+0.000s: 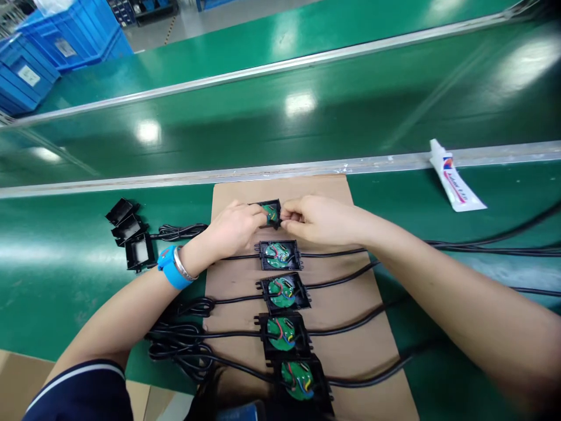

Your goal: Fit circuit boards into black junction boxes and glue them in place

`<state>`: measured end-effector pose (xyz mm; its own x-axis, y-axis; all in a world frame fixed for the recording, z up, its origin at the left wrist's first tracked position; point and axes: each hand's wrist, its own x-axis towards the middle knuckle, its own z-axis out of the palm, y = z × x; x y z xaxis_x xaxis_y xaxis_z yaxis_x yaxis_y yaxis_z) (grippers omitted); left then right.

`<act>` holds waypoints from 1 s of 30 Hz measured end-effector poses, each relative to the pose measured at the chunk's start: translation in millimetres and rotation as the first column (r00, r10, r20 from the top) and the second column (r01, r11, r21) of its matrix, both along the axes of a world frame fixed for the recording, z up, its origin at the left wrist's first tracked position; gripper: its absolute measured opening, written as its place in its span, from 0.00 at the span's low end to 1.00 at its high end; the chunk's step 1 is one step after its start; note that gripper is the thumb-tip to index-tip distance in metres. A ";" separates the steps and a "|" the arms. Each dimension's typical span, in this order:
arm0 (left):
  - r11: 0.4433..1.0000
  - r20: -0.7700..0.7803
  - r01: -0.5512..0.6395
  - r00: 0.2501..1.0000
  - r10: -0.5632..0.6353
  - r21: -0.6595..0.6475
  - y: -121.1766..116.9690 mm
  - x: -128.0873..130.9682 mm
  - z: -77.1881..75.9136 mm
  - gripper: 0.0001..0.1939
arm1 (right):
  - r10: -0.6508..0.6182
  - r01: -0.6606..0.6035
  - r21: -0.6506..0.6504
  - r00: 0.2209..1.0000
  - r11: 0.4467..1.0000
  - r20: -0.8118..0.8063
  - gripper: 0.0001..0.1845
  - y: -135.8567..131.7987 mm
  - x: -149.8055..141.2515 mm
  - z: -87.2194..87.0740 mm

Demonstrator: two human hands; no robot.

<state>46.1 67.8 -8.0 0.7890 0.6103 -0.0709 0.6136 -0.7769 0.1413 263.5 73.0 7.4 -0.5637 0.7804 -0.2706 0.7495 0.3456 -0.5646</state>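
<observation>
At the far end of the cardboard sheet (236, 196) lies a small black plastic box (275, 223) with a round green circuit board (270, 211) inside. My left hand (236, 227) grips its left side, fingertips at the board's edge. Against the box's right end, my right hand (313, 219) is closed in a pinch; what its fingertips hold is hidden. Nearer me, several similar open boxes stand in a row, the closest to my hands being a box (299, 263) with red and other wires on its board. Black cables (333, 254) leave these boxes on both sides.
Three empty black housings (139, 252) and coiled cables (182, 232) lie left on the green table (65, 280). A white tube (458, 186) rests at the right by the metal rail (385, 161). Blue crates (74, 35) stand back left, beyond the green belt.
</observation>
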 end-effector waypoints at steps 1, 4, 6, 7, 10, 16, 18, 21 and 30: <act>1.000 -0.003 0.015 1.000 -0.015 -0.003 -0.3 -1.8 1.0 0.13 | 0.038 -0.038 0.042 0.999 0.998 0.006 0.08 -0.9 -0.7 -1.6; 0.999 0.017 0.041 0.999 -0.041 -0.001 -1.7 -6.4 2.4 0.13 | 0.088 -0.087 0.260 0.996 0.962 0.008 0.11 -2.0 1.9 -15.2; 0.999 0.039 0.051 0.998 -0.051 0.010 -2.6 -8.4 2.0 0.13 | 0.056 -0.052 0.373 0.998 0.926 -0.001 0.14 -2.0 5.9 -28.2; 0.998 0.045 0.056 0.997 -0.057 0.015 -3.0 -9.1 1.5 0.13 | 0.041 -0.033 0.405 0.999 0.914 -0.011 0.14 -2.3 7.8 -34.5; 0.997 0.042 0.075 0.996 -0.076 0.027 -4.0 -9.6 -0.2 0.14 | 0.035 -0.011 0.436 0.998 0.900 -0.047 0.13 -5.8 11.3 -48.9; 0.997 0.041 0.064 0.997 -0.066 0.041 -5.5 -8.3 1.3 0.13 | 0.006 -0.006 0.462 1.000 0.887 0.000 0.14 -13.3 10.0 -57.4; 0.998 0.047 0.048 0.998 -0.050 0.029 -5.9 -7.7 2.7 0.15 | 0.026 -0.052 0.448 0.998 0.892 0.065 0.14 -10.8 9.2 -54.0; 0.999 0.026 0.036 0.999 -0.037 0.033 -7.8 -3.9 3.8 0.22 | 0.102 -0.172 0.392 0.976 0.904 0.192 0.14 -5.2 5.8 -43.5; 0.994 -0.107 0.037 0.994 -0.026 0.105 -14.7 16.7 7.6 0.15 | 0.099 -0.205 0.358 0.951 0.911 0.292 0.17 -5.8 -0.1 -31.8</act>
<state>62.8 53.1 -0.4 0.7995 0.5939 -0.0901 0.5957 -0.8031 -0.0071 263.4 67.2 -24.4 -0.6340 0.7632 -0.1250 0.7721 0.6156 -0.1575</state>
